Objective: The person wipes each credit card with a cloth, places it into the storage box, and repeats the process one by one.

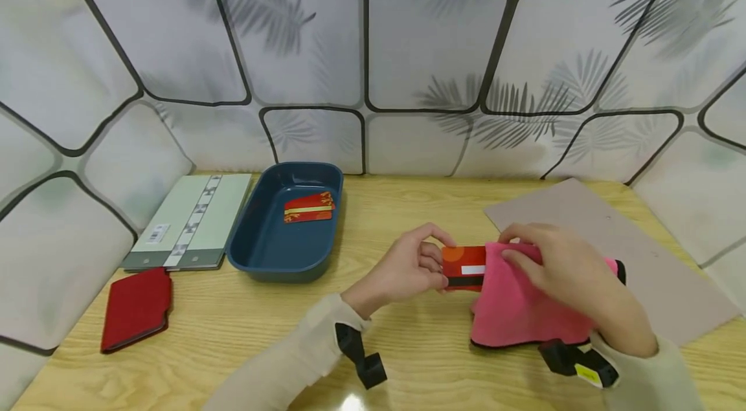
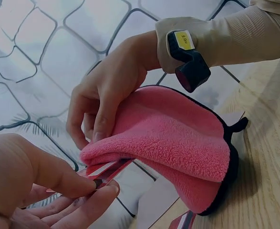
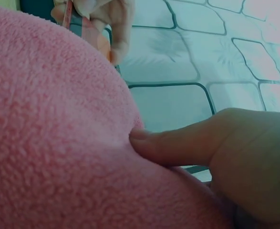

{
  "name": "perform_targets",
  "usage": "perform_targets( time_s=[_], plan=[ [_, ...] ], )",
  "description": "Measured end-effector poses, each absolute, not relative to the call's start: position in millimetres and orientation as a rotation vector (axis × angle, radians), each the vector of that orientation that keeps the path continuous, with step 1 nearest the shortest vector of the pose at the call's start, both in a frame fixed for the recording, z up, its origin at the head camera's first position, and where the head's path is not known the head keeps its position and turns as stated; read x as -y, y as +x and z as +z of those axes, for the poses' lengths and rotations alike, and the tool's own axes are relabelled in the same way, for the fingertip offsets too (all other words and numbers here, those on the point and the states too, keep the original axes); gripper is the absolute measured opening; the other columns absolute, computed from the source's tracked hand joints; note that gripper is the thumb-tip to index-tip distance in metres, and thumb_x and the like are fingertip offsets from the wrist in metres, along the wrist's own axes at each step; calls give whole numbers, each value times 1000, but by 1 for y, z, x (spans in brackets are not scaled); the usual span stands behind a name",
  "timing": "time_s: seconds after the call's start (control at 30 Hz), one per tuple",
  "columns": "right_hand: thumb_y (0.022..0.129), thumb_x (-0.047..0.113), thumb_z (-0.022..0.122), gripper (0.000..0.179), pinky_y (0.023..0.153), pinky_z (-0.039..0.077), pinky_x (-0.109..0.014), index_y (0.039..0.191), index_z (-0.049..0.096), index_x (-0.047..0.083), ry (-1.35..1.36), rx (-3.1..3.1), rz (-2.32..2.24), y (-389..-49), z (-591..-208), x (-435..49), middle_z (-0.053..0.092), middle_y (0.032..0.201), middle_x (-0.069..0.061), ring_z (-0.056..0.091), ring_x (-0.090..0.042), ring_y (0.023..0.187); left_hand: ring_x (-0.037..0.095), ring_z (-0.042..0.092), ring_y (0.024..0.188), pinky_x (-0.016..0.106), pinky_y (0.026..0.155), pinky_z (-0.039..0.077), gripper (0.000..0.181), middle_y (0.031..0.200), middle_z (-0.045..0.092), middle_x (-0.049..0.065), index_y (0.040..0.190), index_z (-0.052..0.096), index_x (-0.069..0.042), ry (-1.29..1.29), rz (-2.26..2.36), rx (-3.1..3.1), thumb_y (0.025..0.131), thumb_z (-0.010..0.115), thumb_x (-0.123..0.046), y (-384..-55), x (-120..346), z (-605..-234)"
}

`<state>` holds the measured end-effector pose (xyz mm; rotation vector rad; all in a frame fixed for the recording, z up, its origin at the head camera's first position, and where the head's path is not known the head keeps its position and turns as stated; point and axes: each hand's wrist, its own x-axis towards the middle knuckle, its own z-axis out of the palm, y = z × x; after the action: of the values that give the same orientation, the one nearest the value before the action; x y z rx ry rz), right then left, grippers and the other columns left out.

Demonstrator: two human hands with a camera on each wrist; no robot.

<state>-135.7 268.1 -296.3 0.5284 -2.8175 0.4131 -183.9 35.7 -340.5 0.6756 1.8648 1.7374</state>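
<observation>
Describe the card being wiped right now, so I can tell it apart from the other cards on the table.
Start at the wooden table and look right of the blue tray, where both hands meet. The card sits pinched in the left hand, its right end tucked under the pink cloth held by the right hand. Unlike the red cards lying in the tray, it is held up and shows a dark stripe.

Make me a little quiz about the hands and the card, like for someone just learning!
1. True or false: the left hand pinches a red card.
2. What colour is the cloth that the right hand holds over the card?
3. Where do the other red cards lie? A) in the blue tray B) on the red wallet C) on the green folder

Key: 1 true; 2 pink; 3 A.
</observation>
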Motion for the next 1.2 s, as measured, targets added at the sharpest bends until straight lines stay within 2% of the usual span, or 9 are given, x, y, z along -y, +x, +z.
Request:
perform_targets(
  time_s=[0.17,0.33,0.4,0.57,0.8,1.03,1.13,1.2],
  plan=[
    [79,12,76,18,76,52,-47,95,70,17,499,2777,393,-136,-295,-273,70,90,0,63,-24,84,14,62,66,42,71,60,44,80,57,8,118,53,-1,691,1747,-1858,79,60,19,-187,-32,-339],
    [76,13,78,19,67,50,-42,92,70,18,557,2708,329,-139,-298,-268,70,86,2,62,-20,75,13,65,68,32,68,59,46,84,61,18,121,52,1,739,1762,-1838,80,61,19,-189,-33,-339],
    [76,14,79,19,63,49,-39,92,70,18,581,2703,320,-140,-299,-263,70,85,2,61,-17,72,12,65,69,29,67,59,46,84,61,18,121,51,2,754,1768,-1840,80,62,19,-188,-35,-340],
    [75,12,80,20,60,50,-35,92,70,17,662,2660,341,-141,-303,-248,68,82,5,59,-12,69,15,64,67,28,66,58,45,79,57,6,121,52,0,749,1765,-1865,81,61,19,-184,-37,-340],
    [70,9,83,28,56,47,-27,91,69,21,806,2541,414,-141,-311,-237,62,77,12,55,-5,64,15,61,64,47,73,59,44,84,61,12,119,52,-1,725,1794,-1805,82,53,23,-181,-42,-344],
    [74,8,81,26,61,51,-26,93,69,21,829,2607,506,-134,-316,-233,64,81,12,58,-4,70,4,59,67,23,64,56,40,93,65,24,119,53,2,855,1706,-1926,83,55,19,-175,-43,-353],
    [75,8,81,26,64,53,-29,95,69,21,795,2652,536,-134,-315,-236,65,84,12,60,-5,74,5,60,69,24,65,57,41,91,65,21,119,53,1,862,1699,-1932,83,54,19,-175,-42,-352],
    [75,8,81,27,66,54,-31,95,69,21,757,2672,533,-134,-313,-239,65,86,12,60,-6,75,7,60,69,30,67,59,41,88,65,17,119,53,-1,851,1690,-1939,84,54,19,-176,-41,-350]
  ],
)
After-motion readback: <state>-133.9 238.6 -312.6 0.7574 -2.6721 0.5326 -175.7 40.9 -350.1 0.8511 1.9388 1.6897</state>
